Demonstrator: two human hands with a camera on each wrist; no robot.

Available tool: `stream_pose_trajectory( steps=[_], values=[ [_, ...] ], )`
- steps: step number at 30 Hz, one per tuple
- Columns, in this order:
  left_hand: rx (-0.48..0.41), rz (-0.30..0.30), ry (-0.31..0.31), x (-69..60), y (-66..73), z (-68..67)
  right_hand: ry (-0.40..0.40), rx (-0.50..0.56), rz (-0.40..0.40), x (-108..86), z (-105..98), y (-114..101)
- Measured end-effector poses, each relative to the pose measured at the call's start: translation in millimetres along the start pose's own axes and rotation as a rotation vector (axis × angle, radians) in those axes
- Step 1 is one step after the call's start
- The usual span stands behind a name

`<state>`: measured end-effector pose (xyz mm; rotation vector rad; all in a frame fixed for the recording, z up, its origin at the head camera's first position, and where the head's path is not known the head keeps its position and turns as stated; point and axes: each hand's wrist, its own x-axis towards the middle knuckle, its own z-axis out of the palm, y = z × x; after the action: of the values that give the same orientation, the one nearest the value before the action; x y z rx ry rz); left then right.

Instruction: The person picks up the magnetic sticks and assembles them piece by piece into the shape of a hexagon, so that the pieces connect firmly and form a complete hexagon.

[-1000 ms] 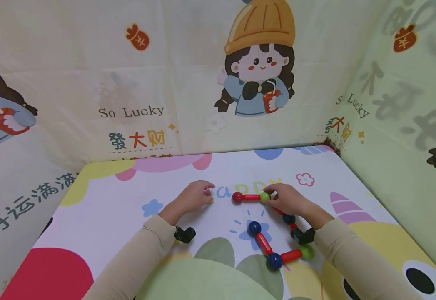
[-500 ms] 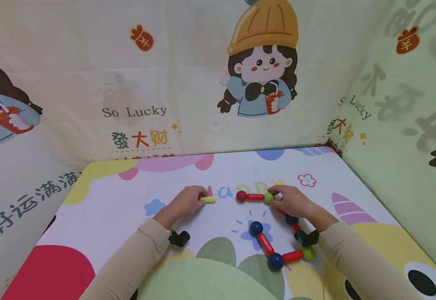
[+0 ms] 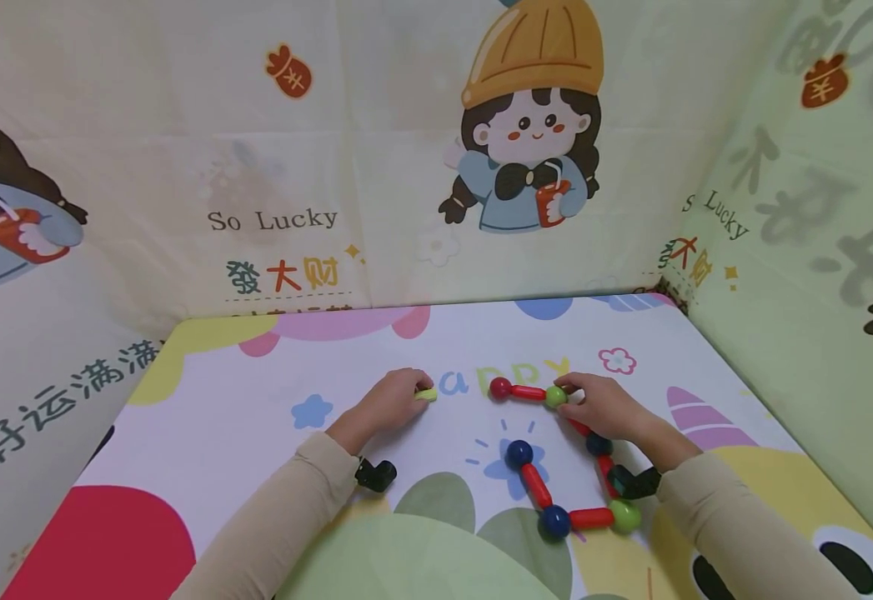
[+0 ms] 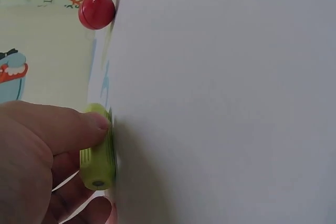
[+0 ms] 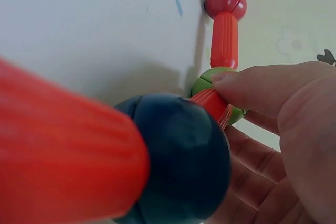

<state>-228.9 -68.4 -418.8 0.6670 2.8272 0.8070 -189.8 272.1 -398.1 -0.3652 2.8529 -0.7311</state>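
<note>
My left hand [image 3: 391, 400] pinches a short yellow-green magnetic rod [image 4: 97, 150] between thumb and fingers, close to the tabletop. A dark dot marks the rod's near end. To its right lies a chain of red magnetic rods and coloured balls. At a green ball [image 3: 555, 397] in that chain, my right hand [image 3: 601, 406] pinches the joint with thumb and fingers. From there a red rod [image 3: 529, 392] leads to the red end ball [image 3: 500, 387], which stands apart from the yellow-green rod. On the other side, a blue ball [image 5: 178, 156] fills much of the right wrist view.
The chain bends back toward me through a second green ball [image 3: 626, 517] and a nearer blue ball [image 3: 554, 522], ending at another blue ball [image 3: 519, 454]. A printed cloth covers the table [image 3: 241, 450]. Patterned curtains [image 3: 391, 167] stand behind and at the sides.
The right hand has drawn the chain's red-ball end to the right. In the left hand the yellow-green rod, barely visible one second ago, now shows beyond the fingertips.
</note>
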Motion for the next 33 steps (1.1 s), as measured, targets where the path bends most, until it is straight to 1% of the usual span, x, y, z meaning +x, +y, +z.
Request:
stream_pose_trajectory(
  steps=[2, 5, 9, 13, 18, 21, 26, 33],
  values=[
    [-0.008, -0.015, -0.013, 3.0, 3.7, 2.4, 0.001, 0.005, 0.003, -0.8, 0, 1],
    [-0.024, -0.021, -0.019, 7.1, 11.7, 5.8, 0.001, 0.012, 0.005, -1.4, 0, 3],
    [-0.053, 0.004, -0.029, 12.9, 24.6, 10.0, 0.004, 0.013, 0.002, -1.7, 0, 4],
    [-0.071, 0.007, -0.046, 19.2, 36.9, 14.4, 0.004, 0.017, -0.002, -1.9, 0, 4],
    [-0.118, -0.046, -0.08, 25.2, 52.6, 19.9, 0.002, 0.029, -0.002, -1.6, 0, 4],
    [-0.127, -0.073, -0.093, 28.8, 59.8, 23.2, 0.009, 0.034, -0.004, -1.3, 0, 4],
    [-0.121, -0.087, -0.083, 34.8, 67.0, 27.9, 0.012, 0.039, 0.001, -0.3, 0, 5],
    [-0.113, -0.131, -0.073, 39.1, 69.8, 33.1, 0.005, 0.045, 0.011, -0.9, 1, 5]
  ],
)
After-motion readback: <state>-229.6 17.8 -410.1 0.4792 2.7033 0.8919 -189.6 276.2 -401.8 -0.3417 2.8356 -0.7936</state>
